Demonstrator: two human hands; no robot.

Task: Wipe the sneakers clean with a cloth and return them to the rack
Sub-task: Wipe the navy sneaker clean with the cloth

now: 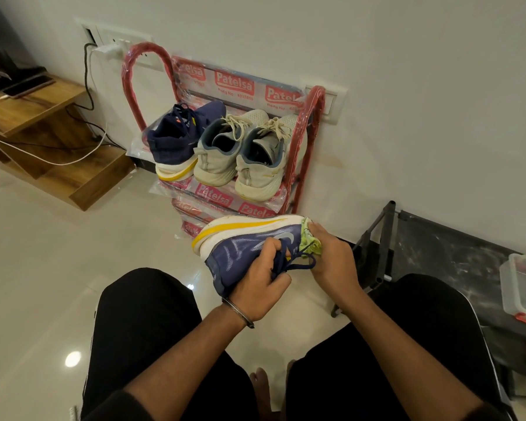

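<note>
My left hand (260,287) grips a navy sneaker (243,247) with a white and yellow sole, held on its side above my lap, sole turned towards the rack. My right hand (331,259) holds a yellow-green cloth (310,241) bunched against the sneaker's toe end. The loose navy laces hang between both hands. On the top shelf of the red rack (304,129) stand the matching navy sneaker (179,138) and a pair of off-white sneakers (240,153), heels towards me.
The rack stands against a white wall and is wrapped in printed plastic. A wooden unit (43,123) with cables sits at left. A dark metal stand (377,244) and a clear lidded box (523,287) are at right. My black-clad knees fill the foreground over a glossy tiled floor.
</note>
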